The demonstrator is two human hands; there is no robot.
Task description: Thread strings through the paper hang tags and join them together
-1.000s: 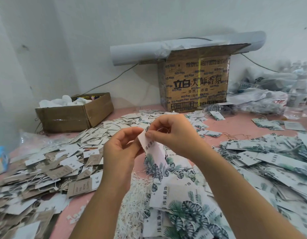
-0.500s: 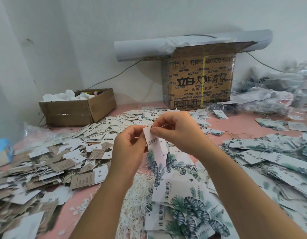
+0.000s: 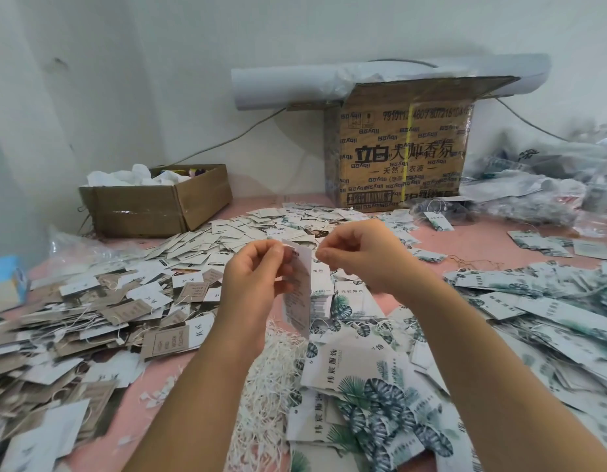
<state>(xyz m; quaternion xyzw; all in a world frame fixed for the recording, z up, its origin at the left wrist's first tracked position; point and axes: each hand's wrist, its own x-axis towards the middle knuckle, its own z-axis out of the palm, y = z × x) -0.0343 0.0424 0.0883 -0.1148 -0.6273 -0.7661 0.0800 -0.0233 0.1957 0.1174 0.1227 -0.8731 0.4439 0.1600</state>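
My left hand [image 3: 252, 281] pinches the top of a long white paper hang tag [image 3: 299, 294] that hangs down with its printed text side turned my way. Just right of the tag's top, my right hand [image 3: 358, 255] has thumb and forefinger pressed together; whatever they pinch is too thin to make out. A loose heap of white strings [image 3: 271, 379] lies on the pink table below the hands. Leaf-printed tags [image 3: 370, 386] are piled beside the strings.
Small brown and white tags [image 3: 118, 301] cover the table's left side, and more leaf tags [image 3: 533, 301] spread to the right. A low open box [image 3: 159, 206] sits back left, a tall printed carton [image 3: 401, 155] at the back, plastic bags [image 3: 540, 185] far right.
The tag has turned from its leaf face to its text side. My right hand has drawn slightly to the right, away from the tag's top.
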